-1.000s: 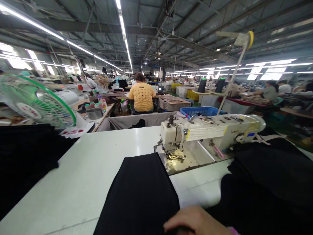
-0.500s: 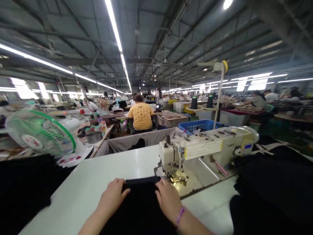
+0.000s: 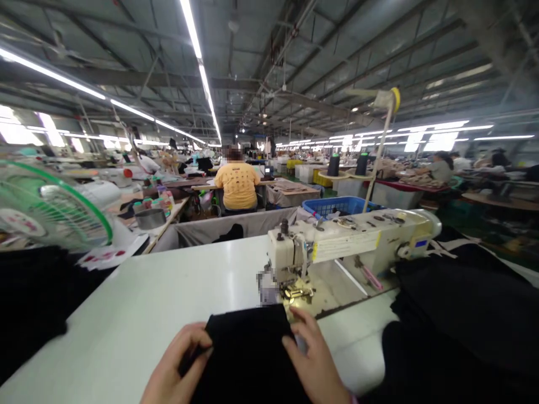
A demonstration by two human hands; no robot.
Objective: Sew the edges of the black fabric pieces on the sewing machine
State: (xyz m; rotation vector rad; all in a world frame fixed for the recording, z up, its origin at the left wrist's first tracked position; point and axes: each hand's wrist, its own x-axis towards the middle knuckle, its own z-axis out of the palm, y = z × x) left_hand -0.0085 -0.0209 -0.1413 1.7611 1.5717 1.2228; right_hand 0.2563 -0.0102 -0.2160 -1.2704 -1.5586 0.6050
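Note:
A piece of black fabric point(image 3: 248, 353) lies between my two hands, its far edge just in front of the sewing machine's needle area. My left hand point(image 3: 183, 359) pinches the fabric's left edge between thumb and fingers. On the opposite edge, my right hand point(image 3: 314, 350) grips the cloth near the far corner, thumb and forefinger bent round it. The cream sewing machine point(image 3: 345, 244) stands just beyond, its lit presser foot area point(image 3: 297, 293) close to my right fingertips. The lower part of the fabric runs out of view.
Black fabric piles lie at the left point(image 3: 29, 303) and right point(image 3: 467, 314) of the white table point(image 3: 202, 275). A green-rimmed fan point(image 3: 54, 207) stands at the left. Behind the machine sits a blue basket point(image 3: 337, 206). A person in a yellow shirt point(image 3: 238, 185) sits ahead, facing away.
Both hands have shifted from the fabric's far edge down to its sides, and the cloth's top now lies flatter and in fuller view. The camera view has tilted slightly.

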